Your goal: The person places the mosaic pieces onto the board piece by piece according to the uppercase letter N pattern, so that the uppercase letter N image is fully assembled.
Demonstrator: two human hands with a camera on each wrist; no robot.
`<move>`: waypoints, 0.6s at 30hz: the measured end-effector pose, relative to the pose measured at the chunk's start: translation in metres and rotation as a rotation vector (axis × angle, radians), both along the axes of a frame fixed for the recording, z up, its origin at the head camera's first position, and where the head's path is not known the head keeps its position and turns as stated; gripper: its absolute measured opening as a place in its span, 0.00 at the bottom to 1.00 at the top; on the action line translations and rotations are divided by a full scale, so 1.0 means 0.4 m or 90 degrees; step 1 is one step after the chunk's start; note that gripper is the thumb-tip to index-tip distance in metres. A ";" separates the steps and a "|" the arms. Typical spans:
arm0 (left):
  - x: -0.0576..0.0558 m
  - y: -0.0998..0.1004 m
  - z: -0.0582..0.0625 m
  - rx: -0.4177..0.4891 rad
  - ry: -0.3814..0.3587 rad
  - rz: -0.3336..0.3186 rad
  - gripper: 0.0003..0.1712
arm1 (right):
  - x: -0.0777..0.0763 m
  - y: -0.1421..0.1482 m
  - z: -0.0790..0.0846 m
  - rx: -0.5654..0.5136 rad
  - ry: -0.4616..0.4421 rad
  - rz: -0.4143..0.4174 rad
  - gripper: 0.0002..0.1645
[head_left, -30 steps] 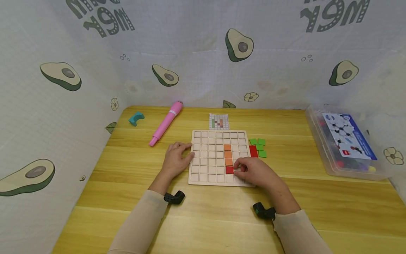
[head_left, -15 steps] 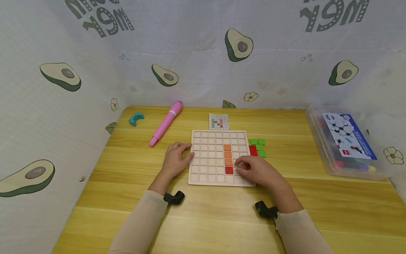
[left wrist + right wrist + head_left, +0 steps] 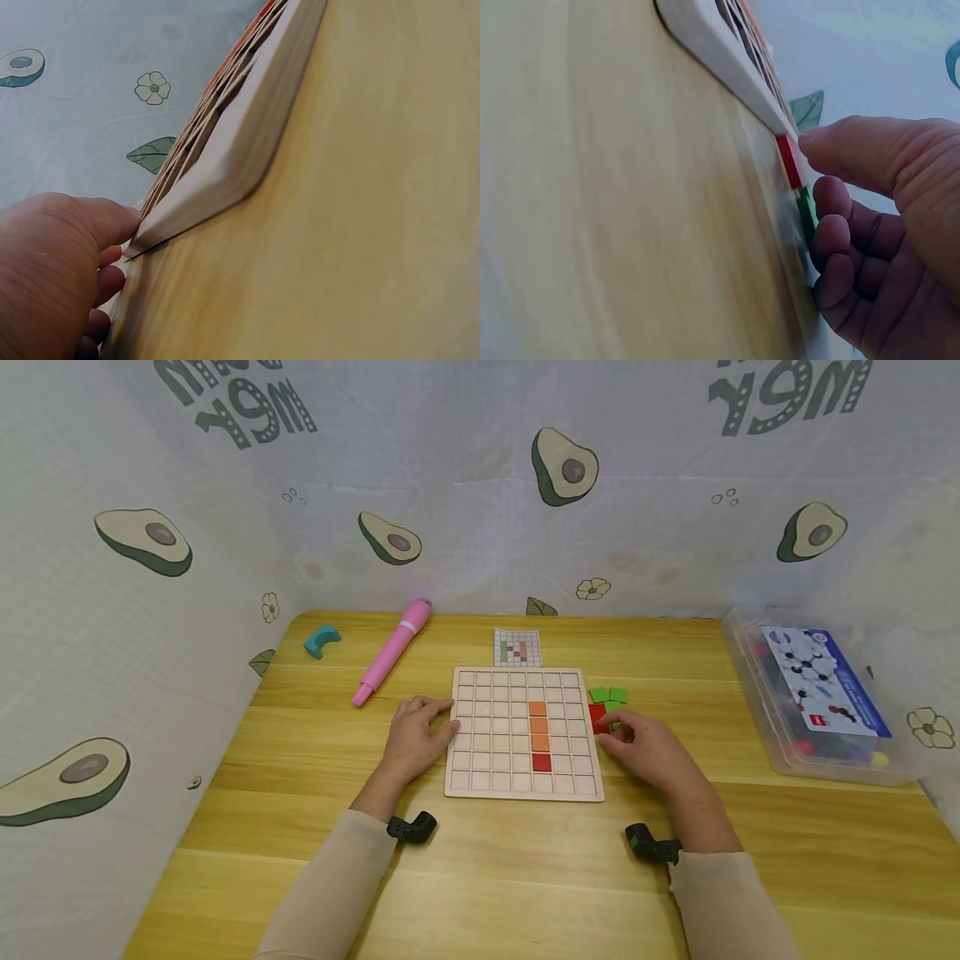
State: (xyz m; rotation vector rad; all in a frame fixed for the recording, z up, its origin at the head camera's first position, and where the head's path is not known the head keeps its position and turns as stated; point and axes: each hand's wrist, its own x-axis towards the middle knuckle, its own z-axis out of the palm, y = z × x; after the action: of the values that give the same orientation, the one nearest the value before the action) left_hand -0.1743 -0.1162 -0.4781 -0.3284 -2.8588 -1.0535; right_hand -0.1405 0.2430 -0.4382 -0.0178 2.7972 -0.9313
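Note:
A wooden grid board (image 3: 480, 783) lies flat, with three orange tiles (image 3: 539, 726) in a column and a red tile (image 3: 542, 762) below them. My left hand (image 3: 414, 737) rests at the board's left edge, thumb and fingers touching its side; the thumb (image 3: 112, 221) is at the edge in the left wrist view. My right hand (image 3: 647, 752) is just right of the board, thumb and index finger apart beside loose red tiles (image 3: 597, 713). In the right wrist view the thumb tip is close to the red tiles (image 3: 790, 161); the index finger is hidden there. Green tiles (image 3: 618, 695) lie beyond, partly covered.
A small card with a coloured grid pattern (image 3: 517, 647) lies behind the board. To the left are a pink pen-shaped object (image 3: 392, 652) and a teal arched block (image 3: 322, 641). A clear plastic box (image 3: 825, 693) stands at the right. A patterned cloth hangs behind the table.
My right hand has let go of the red tile on the board, lifted off, and moved right to the loose red tiles. The left hand has stayed in place.

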 end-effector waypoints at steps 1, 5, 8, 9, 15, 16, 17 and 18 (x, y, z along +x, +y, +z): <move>0.000 0.000 0.000 0.001 0.000 -0.001 0.25 | -0.001 0.005 -0.002 0.003 0.001 -0.002 0.18; 0.001 0.000 0.001 0.000 0.002 -0.002 0.25 | -0.005 0.016 -0.009 0.016 0.001 0.002 0.22; 0.001 0.001 0.002 -0.001 0.002 -0.002 0.25 | -0.006 0.017 -0.009 0.029 -0.002 0.005 0.24; 0.001 0.001 0.001 -0.001 0.001 -0.002 0.25 | -0.006 0.016 -0.009 0.032 -0.003 0.006 0.24; -0.001 0.001 -0.001 -0.006 0.000 0.000 0.24 | -0.004 0.015 -0.004 0.036 -0.019 -0.003 0.21; 0.000 0.001 -0.001 -0.006 0.001 0.000 0.24 | -0.003 0.015 -0.003 0.036 -0.022 -0.004 0.21; 0.000 0.001 -0.001 -0.006 0.001 0.001 0.24 | -0.004 0.016 -0.003 0.036 -0.025 -0.004 0.21; 0.000 0.001 -0.002 -0.005 0.002 0.001 0.24 | -0.004 0.016 -0.002 0.036 -0.028 -0.004 0.21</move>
State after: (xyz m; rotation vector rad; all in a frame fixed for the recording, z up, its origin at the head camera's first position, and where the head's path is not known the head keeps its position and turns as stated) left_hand -0.1742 -0.1159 -0.4788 -0.3289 -2.8610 -1.0401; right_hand -0.1419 0.2493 -0.4391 0.0183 2.7839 -0.8428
